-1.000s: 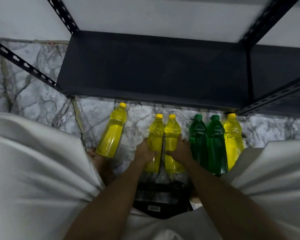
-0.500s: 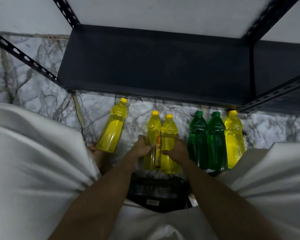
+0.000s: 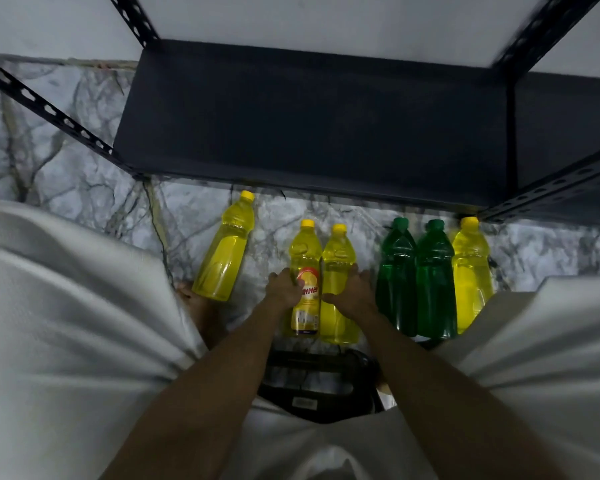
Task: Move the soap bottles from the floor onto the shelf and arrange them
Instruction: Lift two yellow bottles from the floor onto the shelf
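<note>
Six plastic soap bottles lie on the grey veined marble floor (image 3: pixel 66 161), caps pointing toward the dark metal shelf (image 3: pixel 309 123) just beyond them. The person's left hand (image 3: pixel 284 289) grips the labelled yellow bottle with the yellow cap (image 3: pixel 305 271) at its middle, fingers curled round its left side; the red and yellow label faces up. The right hand (image 3: pixel 354 292) grips the plain yellow bottle (image 3: pixel 338 258) lying against it, fingers wrapped over its right side and thumb near the seam between the two. Both bottles sit side by side, touching, between the person's knees in pale trousers (image 3: pixel 66 323).

To the left, apart from the pair, a tilted yellow bottle (image 3: pixel 227 251) lies at a slant, its cap nearest the shelf's front edge. To the right lie two dark green bottles with green caps — the first green bottle (image 3: pixel 397 271) and the second green bottle (image 3: pixel 435 278) pressed together — and a far yellow bottle (image 3: pixel 471 268) touching the second. A black device (image 3: pixel 319 393) rests near the person's lap.
</note>
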A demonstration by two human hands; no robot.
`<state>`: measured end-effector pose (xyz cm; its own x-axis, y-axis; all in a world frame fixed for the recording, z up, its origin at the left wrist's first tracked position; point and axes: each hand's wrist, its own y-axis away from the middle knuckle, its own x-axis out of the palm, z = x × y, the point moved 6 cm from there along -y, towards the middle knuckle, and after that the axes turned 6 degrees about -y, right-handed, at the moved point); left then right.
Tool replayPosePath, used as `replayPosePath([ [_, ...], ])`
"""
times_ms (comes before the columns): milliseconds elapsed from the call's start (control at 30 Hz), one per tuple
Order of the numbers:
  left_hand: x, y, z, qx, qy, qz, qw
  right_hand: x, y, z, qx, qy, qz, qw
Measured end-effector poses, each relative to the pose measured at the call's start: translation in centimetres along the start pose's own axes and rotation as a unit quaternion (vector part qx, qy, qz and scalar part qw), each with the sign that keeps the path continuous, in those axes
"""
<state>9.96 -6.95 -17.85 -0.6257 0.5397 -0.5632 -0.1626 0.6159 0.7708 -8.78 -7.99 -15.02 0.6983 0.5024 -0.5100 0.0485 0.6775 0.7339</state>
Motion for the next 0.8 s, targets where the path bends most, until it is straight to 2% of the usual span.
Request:
replayPosePath([
  [67,-0.3,-0.1,-0.3,0.021,-0.023,0.001,0.999,-0.3,-0.4,-0.4,0.010,-0.032,0.002,0.999],
  [300,-0.7,-0.7,0.4,0.021,0.055,0.027,0.998,0.7,-1.0,-1.0,0.028,-0.083,0.019,0.996],
  [433,-0.5,-0.7,0.5,0.007,0.087,0.034,0.996,0.8,-0.5,-0.4,0.015,-0.082,-0.007,0.997],
  [567,-1.0,0.1,0.1,0.003,0.099,0.039,0.994,-0.2,-1.2,-0.4,0.014,-0.124,0.035,0.992],
  [667,-1.2,0.6,-0.5,0.003,0.120,0.054,0.991,-0.2,-1.7,-1.3,0.036,-0.151,0.035,0.987],
  [800,-0.5,0.4,0.4,-0.024,0.182,0.114,0.976,0.9,-1.9,-1.4,-0.025,-0.156,0.042,0.987],
])
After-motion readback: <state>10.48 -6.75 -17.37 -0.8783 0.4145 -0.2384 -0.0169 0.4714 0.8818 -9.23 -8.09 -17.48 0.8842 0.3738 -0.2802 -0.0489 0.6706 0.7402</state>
